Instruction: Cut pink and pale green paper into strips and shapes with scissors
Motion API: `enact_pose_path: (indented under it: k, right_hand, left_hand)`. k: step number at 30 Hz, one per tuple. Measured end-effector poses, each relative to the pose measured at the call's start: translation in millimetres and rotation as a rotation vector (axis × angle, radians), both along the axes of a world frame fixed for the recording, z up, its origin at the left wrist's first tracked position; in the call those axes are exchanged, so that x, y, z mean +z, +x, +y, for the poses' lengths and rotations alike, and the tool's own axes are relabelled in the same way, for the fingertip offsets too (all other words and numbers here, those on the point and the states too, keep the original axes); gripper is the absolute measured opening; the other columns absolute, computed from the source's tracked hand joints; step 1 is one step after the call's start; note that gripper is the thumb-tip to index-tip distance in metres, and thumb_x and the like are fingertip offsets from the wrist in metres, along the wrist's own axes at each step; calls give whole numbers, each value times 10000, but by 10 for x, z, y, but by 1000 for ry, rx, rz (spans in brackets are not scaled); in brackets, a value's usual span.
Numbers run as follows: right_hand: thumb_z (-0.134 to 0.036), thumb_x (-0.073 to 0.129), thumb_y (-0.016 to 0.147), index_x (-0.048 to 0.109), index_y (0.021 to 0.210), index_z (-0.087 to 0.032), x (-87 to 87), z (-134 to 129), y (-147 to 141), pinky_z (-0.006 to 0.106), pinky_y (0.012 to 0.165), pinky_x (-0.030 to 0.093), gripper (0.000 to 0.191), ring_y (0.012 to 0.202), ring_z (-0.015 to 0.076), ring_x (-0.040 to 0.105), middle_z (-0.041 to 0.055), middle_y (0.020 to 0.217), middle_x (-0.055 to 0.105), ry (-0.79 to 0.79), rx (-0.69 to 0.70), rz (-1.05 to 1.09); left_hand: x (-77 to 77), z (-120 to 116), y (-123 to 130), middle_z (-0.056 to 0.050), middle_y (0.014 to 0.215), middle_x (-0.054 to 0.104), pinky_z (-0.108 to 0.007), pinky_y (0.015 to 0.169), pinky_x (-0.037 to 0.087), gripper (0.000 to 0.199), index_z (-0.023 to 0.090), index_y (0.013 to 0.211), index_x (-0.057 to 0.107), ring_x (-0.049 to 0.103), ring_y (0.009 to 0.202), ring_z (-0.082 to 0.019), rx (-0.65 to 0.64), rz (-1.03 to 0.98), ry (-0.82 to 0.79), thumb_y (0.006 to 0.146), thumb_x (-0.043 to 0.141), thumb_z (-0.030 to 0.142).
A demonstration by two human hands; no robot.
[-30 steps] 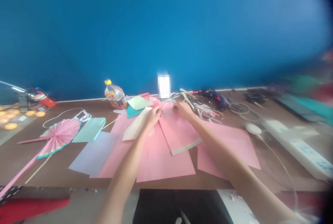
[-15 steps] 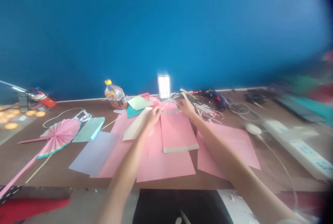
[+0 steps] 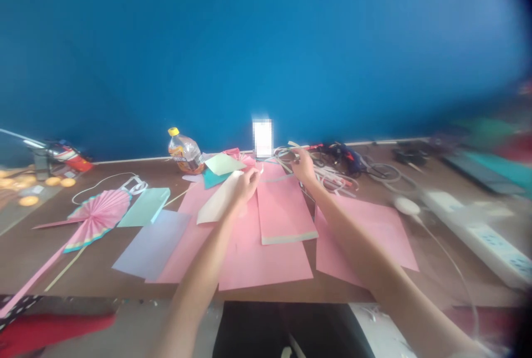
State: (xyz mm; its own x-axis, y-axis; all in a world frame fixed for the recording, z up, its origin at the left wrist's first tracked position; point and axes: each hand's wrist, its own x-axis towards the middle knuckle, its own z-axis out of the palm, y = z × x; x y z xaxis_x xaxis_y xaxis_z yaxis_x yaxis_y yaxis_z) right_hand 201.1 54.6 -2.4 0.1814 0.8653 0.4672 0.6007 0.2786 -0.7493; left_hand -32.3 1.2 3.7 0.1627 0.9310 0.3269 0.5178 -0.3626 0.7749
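My left hand [image 3: 248, 183] is closed in a pinch above the pink sheets, beside a cream sheet [image 3: 218, 201]; a small whitish tip shows at its fingers, too small to name. My right hand [image 3: 303, 167] is over the far right corner of a folded pink paper [image 3: 286, 208] with a pale near edge. Its fingers are curled, and what they hold, if anything, cannot be made out. Larger pink sheets [image 3: 266, 269] lie under the folded paper, and another pink sheet [image 3: 384, 230] lies partly under my right forearm.
A bottle with a yellow cap [image 3: 185, 153], a pale green sheet [image 3: 224, 164] and a pink pleated fan [image 3: 100, 214] are on the left. Tangled cables [image 3: 332, 175], a white plug [image 3: 406, 206] and a power strip [image 3: 477, 236] lie right. A bright pixelated rectangle [image 3: 262, 139] stands at the back.
My right hand has moved a little to the right, away from my left hand. My left hand has hardly moved. The papers lie as before.
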Motion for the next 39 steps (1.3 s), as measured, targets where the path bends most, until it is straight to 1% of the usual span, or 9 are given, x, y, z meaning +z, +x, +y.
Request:
enact_pose_path:
  k: [3, 6, 10, 12, 15, 18, 23, 33, 39]
  right_hand:
    - [-162, 508, 737, 677, 1077, -219, 53, -9, -76, 443, 945, 415, 384, 1110, 274, 515, 93, 1262, 589, 30, 109, -127]
    - [-95, 479, 719, 712, 1014, -278, 135, -71, -137, 550, 996, 326, 419, 1266, 326, 385, 30, 1376, 526, -9, 165, -274]
    - [-44, 447, 685, 705, 1079, -289, 196, -152, -175, 539, 1036, 283, 531, 1283, 295, 392, 25, 1390, 523, -12, 419, -381]
    - [-98, 479, 720, 709, 1076, -277, 211, -178, -176, 521, 1031, 293, 460, 1279, 302, 397, 43, 1376, 536, -28, 502, -388]
    - [-278, 535, 798, 732, 919, -207, 245, -198, -143, 410, 896, 413, 242, 1036, 266, 560, 96, 1089, 682, -142, 570, -321]
    - [-409, 525, 827, 685, 760, -162, 294, -207, -72, 277, 662, 424, 302, 674, 159, 563, 55, 753, 675, -252, 644, -201]
    - [-461, 522, 819, 611, 670, -156, 379, -230, 65, 239, 576, 363, 351, 575, 114, 486, 2, 600, 578, -265, 603, -77]
    - [-371, 601, 748, 617, 586, -170, 491, -184, 233, 256, 531, 350, 258, 508, 116, 466, -6, 518, 561, -404, 438, -285]
    - [-272, 602, 739, 577, 548, -176, 631, -217, 229, 271, 509, 370, 216, 487, 140, 525, 37, 537, 607, -680, 413, -479]
  left_hand:
    - [48, -59, 43, 16, 660, 579, -225, 621, 372, 301, 194, 837, 582, 502, 612, -126, -98, 24, -3, 901, 436, 450]
    - [72, -81, 67, -18, 791, 655, -235, 704, 416, 294, 193, 860, 591, 587, 739, -153, -152, 7, 5, 913, 429, 432]
    - [52, -64, 75, -47, 873, 681, -263, 746, 439, 313, 198, 904, 619, 618, 815, -186, -174, 64, 13, 922, 413, 432]
    - [38, -53, 82, -42, 836, 673, -266, 719, 435, 325, 200, 928, 633, 607, 769, -181, -182, 101, 23, 924, 408, 435]
    - [33, -43, 98, -32, 804, 664, -261, 691, 428, 324, 202, 973, 643, 595, 733, -173, -187, 90, 20, 914, 429, 438]
    - [37, -26, 103, -26, 773, 660, -259, 684, 427, 332, 195, 955, 656, 585, 708, -170, -156, 65, -14, 897, 457, 454]
    - [10, 34, 61, -41, 796, 672, -268, 742, 439, 315, 169, 875, 666, 605, 786, -193, -128, -24, -69, 847, 521, 446]
    - [-46, 103, 26, 0, 652, 557, -251, 634, 372, 311, 153, 684, 561, 504, 642, -134, -152, -65, -115, 782, 588, 447]
    - [-48, 83, 38, 17, 641, 518, -248, 605, 350, 286, 166, 712, 558, 463, 626, -124, -165, -55, -157, 789, 556, 441]
